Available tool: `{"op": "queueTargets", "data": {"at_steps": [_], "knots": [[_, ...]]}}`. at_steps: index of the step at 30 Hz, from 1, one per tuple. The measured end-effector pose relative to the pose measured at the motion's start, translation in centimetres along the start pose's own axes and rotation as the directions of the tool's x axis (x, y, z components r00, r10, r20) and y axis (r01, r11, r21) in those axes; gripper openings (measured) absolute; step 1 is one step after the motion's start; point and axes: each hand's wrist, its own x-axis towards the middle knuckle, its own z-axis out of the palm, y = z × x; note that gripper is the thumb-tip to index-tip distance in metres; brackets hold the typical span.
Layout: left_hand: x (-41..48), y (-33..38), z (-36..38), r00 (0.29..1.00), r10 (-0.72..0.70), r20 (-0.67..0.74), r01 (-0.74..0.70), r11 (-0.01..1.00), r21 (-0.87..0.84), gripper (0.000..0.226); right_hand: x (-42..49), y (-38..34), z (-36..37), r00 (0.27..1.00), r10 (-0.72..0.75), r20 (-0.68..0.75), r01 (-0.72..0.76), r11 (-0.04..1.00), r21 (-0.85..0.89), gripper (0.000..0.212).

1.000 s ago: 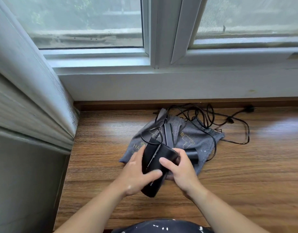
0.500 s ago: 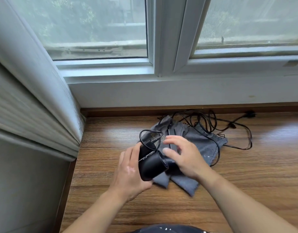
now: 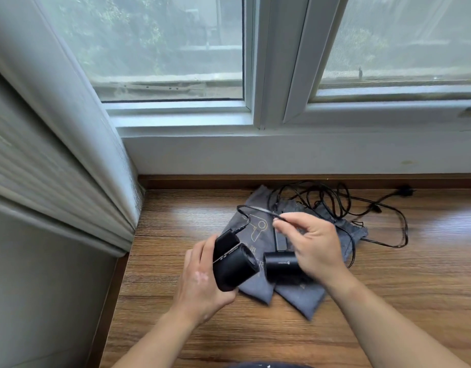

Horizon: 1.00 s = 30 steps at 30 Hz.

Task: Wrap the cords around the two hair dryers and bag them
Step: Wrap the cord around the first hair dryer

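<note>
L hand (image 3: 200, 282) grips one black dryer (image 3: 234, 266) round its barrel, fingers curled tight on it. The dryer is lifted and tilted over the bag's (image 3: 255, 290) left edge, open end facing right across the bag. Its handle looks folded against the barrel, on the side toward the bag's far-left corner.

R hand (image 3: 316, 248) pinches that dryer's cord (image 3: 255, 208) betw. thumb and forefinger, other fingers loosely curled, above the bag's middle. The cord arcs from the handle end up and over to the pinch, clear of the fabric.

2nd dryer (image 3: 281, 264) lies on its side on the bag's near-right part, small pale print on the barrel, dark handle running toward the bag's far side. R palm hangs over its right end; can't tell if they touch.

Loose cord (image 3: 335, 197) sits in tangled loops at the bag's far-right corner, partly on the fabric, w/ one long loop trailing off right. Plug (image 3: 404, 187) lies farther right of the bag, by the back ledge.

The bag is grey cloth w/ a gold dryer outline printed near its left side. Its near edge shows two lobes, so could be one bag or two; can't tell. It lies flat on a wood top (image 3: 388, 288), w/ a window (image 3: 255, 112) beyond its far side.
</note>
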Motion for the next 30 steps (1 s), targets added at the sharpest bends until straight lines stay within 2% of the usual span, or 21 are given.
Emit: {"op": "queueTargets", "data": {"at_steps": [3,7,11,13,15,17,19,22,25,27,30], "knots": [[0.6,-1.3,-0.2,0.992,-0.121,-0.028,0.117,0.987,-0.109,0.117,0.3,0.1,-2.0,0.999,0.027,-0.029,-0.025,0.997,0.073,0.022],[1.7,-2.4,-0.4,0.960,-0.278,-0.027,0.262,0.931,-0.255,0.118,-0.7,0.4,-2.4,0.997,0.065,-0.035,-0.064,0.998,0.027,0.019],[2.4,-1.9,-0.6,0.933,-0.359,0.032,0.345,0.864,-0.368,0.118,-2.3,1.3,-0.6,0.987,0.158,-0.038,-0.156,0.986,0.054,0.017],[2.5,-1.3,-0.7,0.919,-0.391,0.053,0.367,0.798,-0.478,0.116,-3.1,1.6,0.5,0.982,0.190,-0.012,-0.189,0.980,0.061,0.017],[2.4,-0.4,-0.8,0.906,-0.415,0.081,0.376,0.706,-0.600,0.103,-3.9,1.8,1.4,0.975,0.214,0.052,-0.216,0.976,0.039,0.021],[2.6,0.4,-0.8,0.897,-0.429,0.102,0.376,0.624,-0.685,0.077,-4.4,2.4,2.0,0.964,0.236,0.124,-0.237,0.971,-0.009,0.026],[2.8,1.0,-0.8,0.895,-0.418,0.154,0.361,0.478,-0.801,0.058,-4.6,3.3,2.3,0.943,0.277,0.185,-0.269,0.961,-0.067,0.028],[3.0,1.7,-0.7,0.888,-0.375,0.267,0.361,0.209,-0.909,0.064,-4.5,4.4,2.3,0.911,0.329,0.248,-0.299,0.942,-0.149,0.027],[2.8,2.3,-0.7,0.853,-0.324,0.410,0.439,0.018,-0.898,0.080,-4.5,4.7,2.4,0.904,0.318,0.286,-0.294,0.948,-0.125,0.019],[2.7,2.6,-0.5,0.859,-0.282,0.428,0.448,0.007,-0.894,0.077,-4.5,4.9,2.5,0.907,0.299,0.296,-0.276,0.954,-0.119,0.019],[2.7,3.2,-0.3,0.890,-0.295,0.348,0.405,0.161,-0.900,0.070,-4.6,5.3,2.7,0.888,0.331,0.321,-0.312,0.944,-0.110,0.024]]}}
